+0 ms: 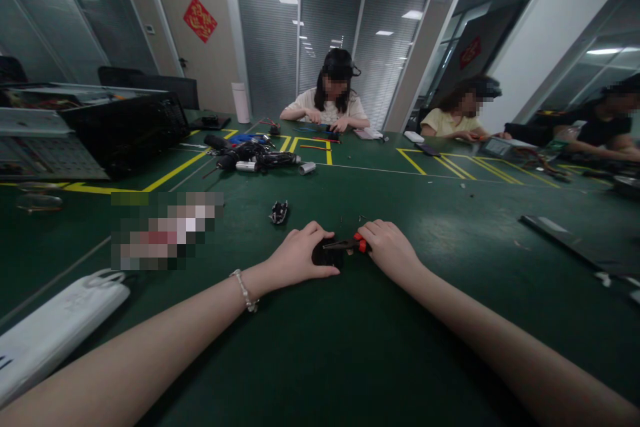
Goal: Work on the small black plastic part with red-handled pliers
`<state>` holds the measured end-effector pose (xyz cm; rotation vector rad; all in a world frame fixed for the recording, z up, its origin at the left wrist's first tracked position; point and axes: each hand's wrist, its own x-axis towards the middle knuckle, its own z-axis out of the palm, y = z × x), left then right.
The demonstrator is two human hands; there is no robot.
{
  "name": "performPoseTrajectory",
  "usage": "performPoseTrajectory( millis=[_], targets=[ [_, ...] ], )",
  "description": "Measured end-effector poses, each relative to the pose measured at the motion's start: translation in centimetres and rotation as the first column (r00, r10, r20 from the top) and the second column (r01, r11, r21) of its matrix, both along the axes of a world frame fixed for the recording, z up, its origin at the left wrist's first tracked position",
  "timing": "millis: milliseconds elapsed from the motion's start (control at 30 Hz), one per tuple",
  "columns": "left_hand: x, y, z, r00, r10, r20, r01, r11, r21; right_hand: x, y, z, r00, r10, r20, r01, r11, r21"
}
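Press the black part flat to the desk under the curled left hand, and squeeze the pliers gripped in the right hand slowly, tips square.

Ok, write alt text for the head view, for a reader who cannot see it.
Two bare hands meet on a green table: the left hand holds a small black part, the right hand holds red-handled pliers against it. Three other people work opposite.

Bare arms, silvery bracelet near left hand
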<state>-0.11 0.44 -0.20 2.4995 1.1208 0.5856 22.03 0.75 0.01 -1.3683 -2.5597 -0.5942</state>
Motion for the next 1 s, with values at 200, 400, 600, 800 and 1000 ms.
performPoseTrajectory(
  millis=[200,400,600,800,1000],
  targets=[
    [0.01,0.06,-0.18,1.0,-0.002,0.003,0.002,1.0,0.009,-0.05,-0.22,0.22,0.999,-0.007,0.036,0.006,1.0,0.021],
    [0.01,-0.01,-0.07,1.0,0.015,-0.003,-0.015,1.0,-0.005,-0.04,-0.44,0.2,0.998,0.003,0.056,-0.01,0.992,0.128],
    [0.06,-0.07,0.08,1.0,0.012,-0.003,-0.012,1.0,-0.006,0.04,-0.48,0.18,0.998,0.008,0.061,-0.018,0.987,0.158],
    [0.13,-0.08,0.09,1.0,0.011,-0.008,-0.011,1.0,-0.008,0.05,-0.4,0.17,0.999,0.004,0.049,-0.009,0.993,0.114],
    [0.01,0.06,0.12,1.0,-0.02,0.006,0.02,1.0,-0.005,-0.05,-0.29,0.23,0.999,-0.005,0.045,0.003,0.998,0.057]
  ],
)
